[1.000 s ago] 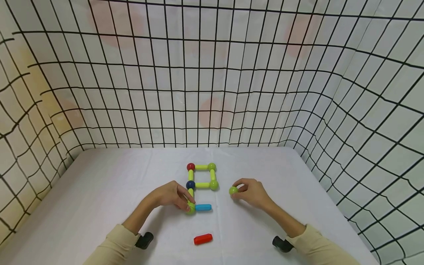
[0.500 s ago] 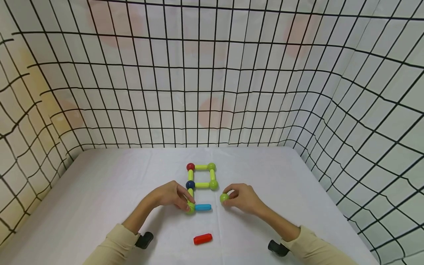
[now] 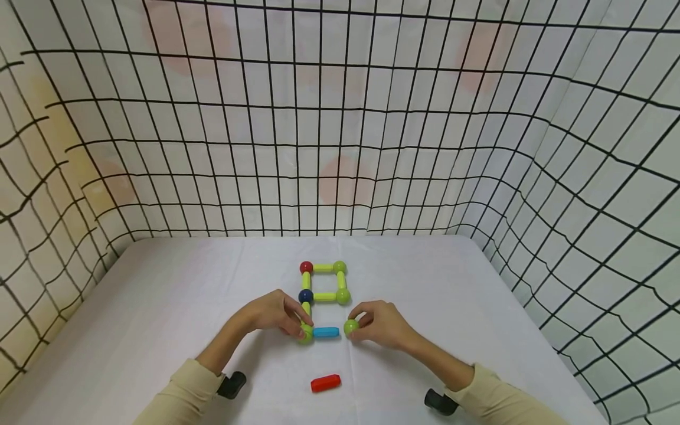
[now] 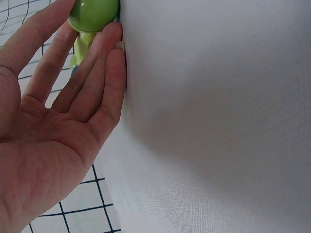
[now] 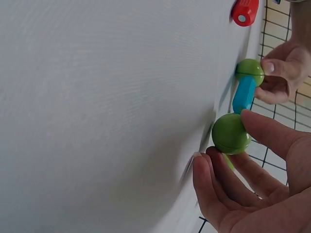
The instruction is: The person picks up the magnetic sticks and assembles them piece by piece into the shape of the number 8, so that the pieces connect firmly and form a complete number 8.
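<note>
My left hand (image 3: 277, 314) pinches a green ball (image 3: 306, 334) at the near left corner of a ball-and-stick frame. From that ball a blue stick (image 3: 326, 332) reaches to the right. With thumb and fingertips my right hand (image 3: 383, 324) holds a loose green ball (image 3: 350, 327), a small gap away from the blue stick's free end. In the right wrist view this ball (image 5: 230, 134) overlaps the end of the blue stick (image 5: 244, 94). A yellow-green stick, partly behind the left fingers, links the left ball to a dark blue ball (image 3: 305, 296).
Farther back, yellow-green sticks form a square with a red ball (image 3: 306, 268) and green balls (image 3: 340, 268) at its corners. A red stick (image 3: 326, 383) lies nearer on the white table (image 3: 159, 307). Black netting (image 3: 340, 147) surrounds the table's back and sides.
My right hand has carried its green ball leftward and nearer to me, up close to the blue stick's free end. The left hand has stayed in place on its ball.
</note>
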